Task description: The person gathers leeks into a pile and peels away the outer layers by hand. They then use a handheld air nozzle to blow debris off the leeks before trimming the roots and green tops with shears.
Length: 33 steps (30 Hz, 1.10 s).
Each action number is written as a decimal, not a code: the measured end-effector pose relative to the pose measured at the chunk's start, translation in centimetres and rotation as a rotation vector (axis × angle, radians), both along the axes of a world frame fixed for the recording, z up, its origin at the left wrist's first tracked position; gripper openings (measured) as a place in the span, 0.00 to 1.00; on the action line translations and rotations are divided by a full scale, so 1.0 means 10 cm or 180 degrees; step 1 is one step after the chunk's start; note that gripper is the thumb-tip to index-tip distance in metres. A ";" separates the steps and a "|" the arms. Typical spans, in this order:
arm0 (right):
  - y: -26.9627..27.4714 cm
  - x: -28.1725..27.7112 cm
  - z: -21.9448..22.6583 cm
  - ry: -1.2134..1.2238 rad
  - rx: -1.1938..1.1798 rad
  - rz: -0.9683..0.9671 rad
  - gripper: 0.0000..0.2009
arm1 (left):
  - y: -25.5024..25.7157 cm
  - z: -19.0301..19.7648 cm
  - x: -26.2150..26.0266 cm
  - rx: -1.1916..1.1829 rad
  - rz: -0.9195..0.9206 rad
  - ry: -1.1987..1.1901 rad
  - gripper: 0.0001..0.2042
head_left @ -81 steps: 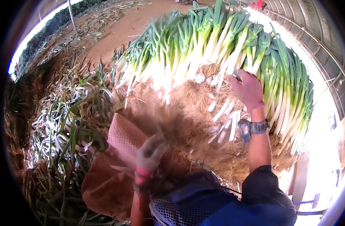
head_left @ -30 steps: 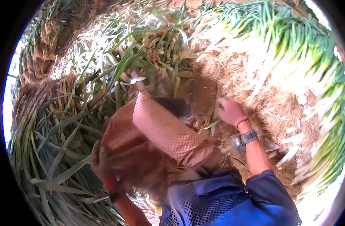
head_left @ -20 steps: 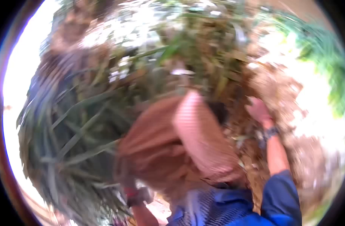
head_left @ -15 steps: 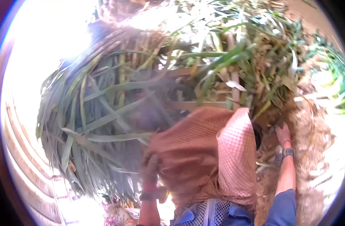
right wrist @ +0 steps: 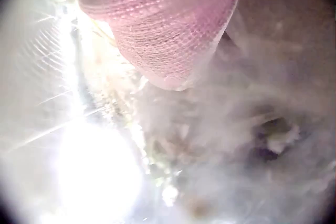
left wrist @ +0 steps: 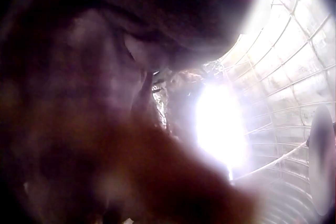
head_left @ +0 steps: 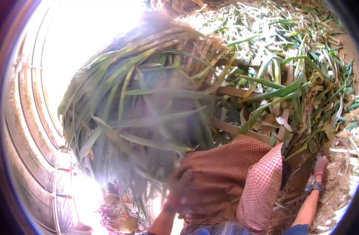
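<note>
In the head view my gloved left hand [head_left: 181, 182] is blurred at the edge of the red-checked cloth [head_left: 222, 172] over my leg. The hand overlaps the cloth beside the big heap of untrimmed leeks [head_left: 124, 105], and nothing shows in its fingers. My right hand [head_left: 321, 164], in a pink glove, is low at the far right by the root-strewn ground. Its fingertips are hardly visible. The right wrist view shows the glove [right wrist: 168, 35] from the cuff side, with hazy ground below; I cannot tell whether it holds something. Dark blur fills much of the left wrist view.
Wooden slats [head_left: 238, 128] lie between the leek heap and loose cut leaves [head_left: 281, 92]. Trimmed white leek stalks [head_left: 356, 150] line the right edge. A ribbed tunnel wall [head_left: 28, 156] rises on the left, near purplish-red stalks [head_left: 109, 215].
The head view has swung left from the upright row of trimmed leeks to the untrimmed heap. My right hand left those leeks and went low; my left hand moved to the leg cloth's outer edge.
</note>
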State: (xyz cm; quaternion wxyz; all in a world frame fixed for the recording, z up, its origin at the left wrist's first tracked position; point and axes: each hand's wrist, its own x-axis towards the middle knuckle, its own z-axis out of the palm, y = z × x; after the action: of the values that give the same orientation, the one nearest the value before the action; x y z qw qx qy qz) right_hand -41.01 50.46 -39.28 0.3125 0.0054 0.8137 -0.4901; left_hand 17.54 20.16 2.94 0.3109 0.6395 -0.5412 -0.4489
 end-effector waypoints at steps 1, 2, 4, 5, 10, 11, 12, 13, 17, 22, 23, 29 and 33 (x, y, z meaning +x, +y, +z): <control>-0.13 -0.19 0.45 -0.0351 -0.0401 -0.0266 0.13 | -0.01 0.01 0.00 0.0007 -0.0071 -0.0047 0.15; -0.23 -0.35 0.74 -0.0095 -0.0836 -0.0510 0.14 | 0.00 0.07 -0.02 -0.0130 -0.0322 -0.0212 0.15; -0.43 -0.60 1.56 -0.0140 -0.2319 -0.0174 0.17 | 0.05 0.13 -0.11 -0.0060 -0.0310 0.0008 0.16; -0.61 -0.53 2.20 -0.0465 -0.3316 0.0450 0.18 | 0.09 0.17 -0.15 0.0044 -0.0315 0.0177 0.17; -1.28 0.37 4.13 -0.1717 -0.3603 0.0189 0.15 | 0.36 0.29 -0.42 -0.0082 -0.1305 0.0971 0.25; -1.26 0.36 3.87 -0.1236 -0.3642 0.0296 0.13 | 0.43 0.37 -0.55 -0.0061 -0.1522 0.1592 0.31; -1.31 0.84 4.25 -0.0884 -0.3139 0.0160 0.13 | 0.48 0.51 -0.67 -0.0043 -0.1551 0.1685 0.31; -1.46 1.56 4.64 -0.0561 -0.2644 0.0017 0.14 | 0.53 0.67 -0.76 -0.0265 -0.1751 0.1406 0.37; -1.34 2.83 5.20 -0.0085 -0.1467 0.1371 0.14 | 0.51 0.56 -0.80 -0.1969 -0.2582 0.0814 0.45; -1.09 3.30 4.99 -0.0699 -0.1342 0.1458 0.14 | 0.71 0.74 -0.50 -0.0652 -0.2789 0.1679 0.19; -1.07 3.38 5.05 -0.0689 -0.1333 0.1453 0.14 | 0.74 0.76 -0.46 -0.0648 -0.2793 0.1693 0.19; -1.15 3.62 5.52 0.3985 -0.0446 0.4122 0.45 | 0.55 0.81 -0.28 0.2092 -0.1586 0.2915 0.17; -1.19 4.10 5.26 0.3921 0.0047 0.4295 0.47 | 0.45 0.52 0.06 0.0382 -0.1922 0.1766 0.20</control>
State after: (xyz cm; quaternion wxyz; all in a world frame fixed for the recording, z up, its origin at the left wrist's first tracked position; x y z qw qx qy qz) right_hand 0.02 38.61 13.37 0.0431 -0.7320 0.6702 -0.1143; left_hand 18.11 24.70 8.17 0.2614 0.3237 -0.5729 -0.7061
